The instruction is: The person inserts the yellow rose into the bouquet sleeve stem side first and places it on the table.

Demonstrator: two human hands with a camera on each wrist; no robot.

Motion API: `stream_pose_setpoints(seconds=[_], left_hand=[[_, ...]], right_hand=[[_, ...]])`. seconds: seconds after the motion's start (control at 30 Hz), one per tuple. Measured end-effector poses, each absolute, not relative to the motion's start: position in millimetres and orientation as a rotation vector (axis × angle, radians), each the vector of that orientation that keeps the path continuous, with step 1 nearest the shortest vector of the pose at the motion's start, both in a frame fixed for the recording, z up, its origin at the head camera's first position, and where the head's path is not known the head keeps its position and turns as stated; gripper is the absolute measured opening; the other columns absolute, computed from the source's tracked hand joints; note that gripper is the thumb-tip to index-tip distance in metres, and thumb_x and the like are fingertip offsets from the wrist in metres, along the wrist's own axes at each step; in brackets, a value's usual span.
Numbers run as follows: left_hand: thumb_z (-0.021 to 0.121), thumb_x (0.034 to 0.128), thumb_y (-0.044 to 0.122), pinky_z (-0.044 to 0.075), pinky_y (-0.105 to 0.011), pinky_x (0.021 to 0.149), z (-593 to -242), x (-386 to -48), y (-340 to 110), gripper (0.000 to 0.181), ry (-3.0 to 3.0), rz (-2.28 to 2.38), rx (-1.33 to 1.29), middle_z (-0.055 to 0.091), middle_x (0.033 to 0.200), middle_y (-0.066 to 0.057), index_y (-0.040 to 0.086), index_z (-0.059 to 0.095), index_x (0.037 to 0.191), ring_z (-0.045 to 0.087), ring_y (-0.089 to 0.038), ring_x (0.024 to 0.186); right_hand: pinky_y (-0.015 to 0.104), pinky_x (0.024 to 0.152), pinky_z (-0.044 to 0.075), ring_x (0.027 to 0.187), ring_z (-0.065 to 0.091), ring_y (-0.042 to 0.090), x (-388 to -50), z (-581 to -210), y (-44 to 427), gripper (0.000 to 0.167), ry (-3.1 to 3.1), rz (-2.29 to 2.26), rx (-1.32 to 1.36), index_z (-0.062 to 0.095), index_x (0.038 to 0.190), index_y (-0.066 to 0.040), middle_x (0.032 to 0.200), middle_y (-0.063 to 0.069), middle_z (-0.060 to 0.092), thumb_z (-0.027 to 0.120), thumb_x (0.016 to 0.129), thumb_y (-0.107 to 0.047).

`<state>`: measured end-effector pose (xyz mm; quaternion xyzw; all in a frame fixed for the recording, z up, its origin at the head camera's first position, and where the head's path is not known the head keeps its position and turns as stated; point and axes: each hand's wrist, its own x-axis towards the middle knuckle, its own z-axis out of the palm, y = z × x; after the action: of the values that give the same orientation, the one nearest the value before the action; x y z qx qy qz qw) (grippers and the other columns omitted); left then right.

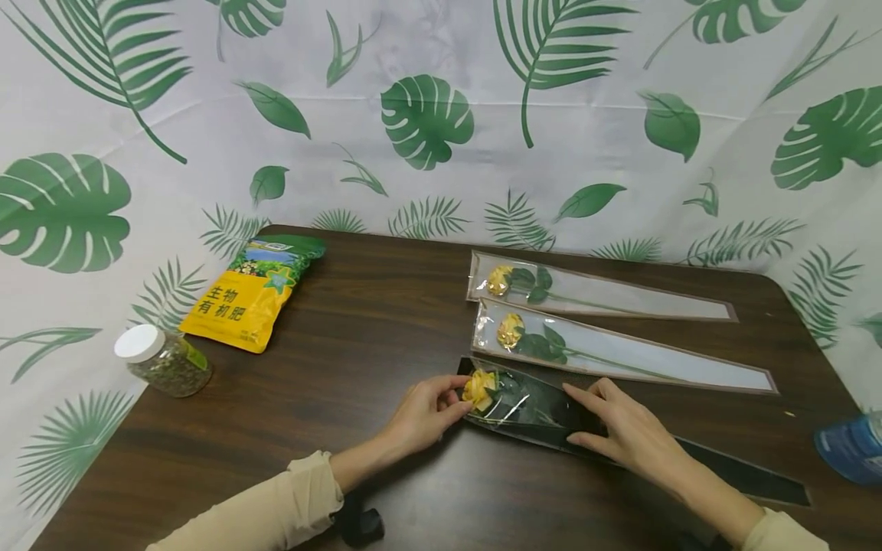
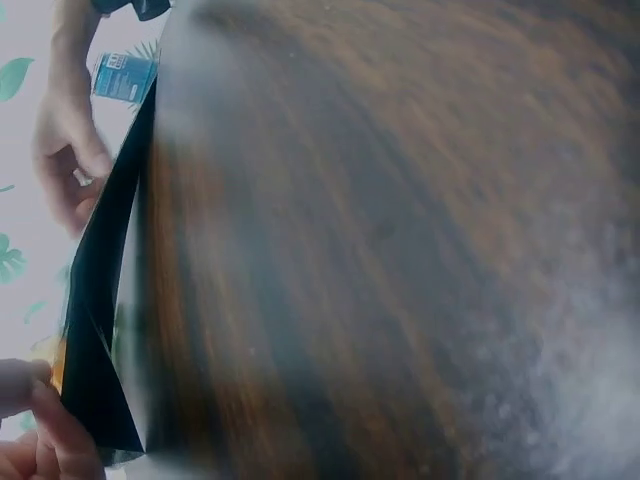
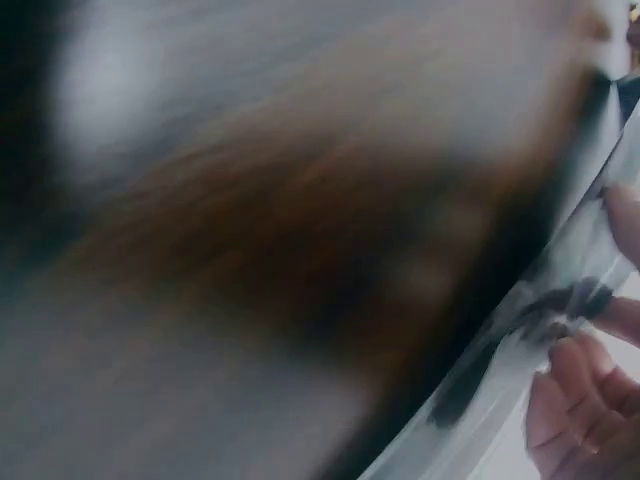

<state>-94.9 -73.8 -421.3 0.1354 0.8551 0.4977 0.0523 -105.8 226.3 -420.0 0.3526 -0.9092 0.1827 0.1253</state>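
Observation:
A yellow rose with green leaves lies in a long tapered flower sleeve, clear in front and black behind. At the sleeve's wide end, beside the bloom, my left hand pinches the edge between thumb and fingers. My right hand grips the sleeve around its middle, thumb on the near edge and fingers on the far one. The left wrist view shows the black back raised on edge. Plastic wrinkles under the right fingers in the right wrist view. The lower stem is hard to make out.
Two white-backed sleeves, each with a yellow rose, lie behind the black one. A yellow fertilizer bag and a white-lidded jar are at the left. A blue container stands at the right edge.

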Motion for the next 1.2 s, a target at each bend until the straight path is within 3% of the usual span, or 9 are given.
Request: stream_pose_setpoints(seconds=[0.27,0.5,0.67,0.9,1.07,1.2], left_hand=[[0.06,0.0892,0.006,0.037,-0.016,0.049,-419.2,-97.1,-79.9,0.042,2.279,1.511,0.521,0.055,0.076,-0.001,-0.004,0.052,0.13,0.043,-0.002,0.057],[0.06,0.0912,0.036,0.035,-0.02,0.048,-414.2,-102.6,-74.7,0.042,2.439,1.337,0.514,0.061,0.071,0.0,0.006,0.063,0.12,0.042,-0.002,0.05],[0.052,0.0967,0.025,0.04,-0.021,0.061,-417.3,-103.1,-74.0,0.031,2.502,1.364,0.523,0.068,0.075,-0.009,0.005,0.067,0.115,0.048,-0.006,0.062],[0.048,0.0985,0.018,0.036,-0.018,0.062,-421.8,-101.2,-75.4,0.033,2.182,1.665,0.251,0.06,0.072,-0.003,-0.003,0.061,0.12,0.047,-0.008,0.07],[0.051,0.0958,0.02,0.04,-0.021,0.07,-420.7,-100.3,-77.6,0.028,2.346,1.539,0.263,0.067,0.07,-0.006,0.002,0.071,0.104,0.052,-0.006,0.077],[0.054,0.0945,0.022,0.04,-0.019,0.058,-419.3,-101.5,-81.6,0.028,2.473,1.365,0.362,0.069,0.065,-0.004,0.005,0.075,0.085,0.05,-0.003,0.058]], right_hand=[[0.015,0.051,0.025,0.067,0.025,0.002,-111.6,-430.6,240.6,0.065,-2.645,0.358,1.075,0.064,0.121,-0.007,0.085,-0.002,0.041,0.085,0.061,-0.024],[0.016,0.054,0.025,0.068,0.026,0.003,-114.6,-433.7,241.9,0.066,-2.616,0.317,1.109,0.064,0.121,-0.007,0.084,-0.003,0.039,0.085,0.06,-0.022],[0.017,0.057,0.024,0.069,0.023,0.003,-116.2,-435.8,242.4,0.066,-2.596,0.321,1.141,0.064,0.121,-0.005,0.082,-0.004,0.036,0.084,0.06,-0.021],[0.018,0.058,0.023,0.07,0.022,0.004,-119.9,-434.5,241.2,0.064,-2.602,0.34,1.156,0.063,0.121,-0.003,0.082,-0.004,0.034,0.083,0.063,-0.02],[0.018,0.059,0.023,0.07,0.022,0.005,-121.1,-433.5,240.6,0.065,-2.625,0.317,1.153,0.062,0.123,-0.003,0.083,-0.003,0.033,0.082,0.064,-0.021],[0.019,0.059,0.023,0.069,0.023,0.006,-119.1,-433.4,240.4,0.064,-2.67,0.281,1.141,0.061,0.124,-0.004,0.084,-0.002,0.034,0.082,0.066,-0.023]])
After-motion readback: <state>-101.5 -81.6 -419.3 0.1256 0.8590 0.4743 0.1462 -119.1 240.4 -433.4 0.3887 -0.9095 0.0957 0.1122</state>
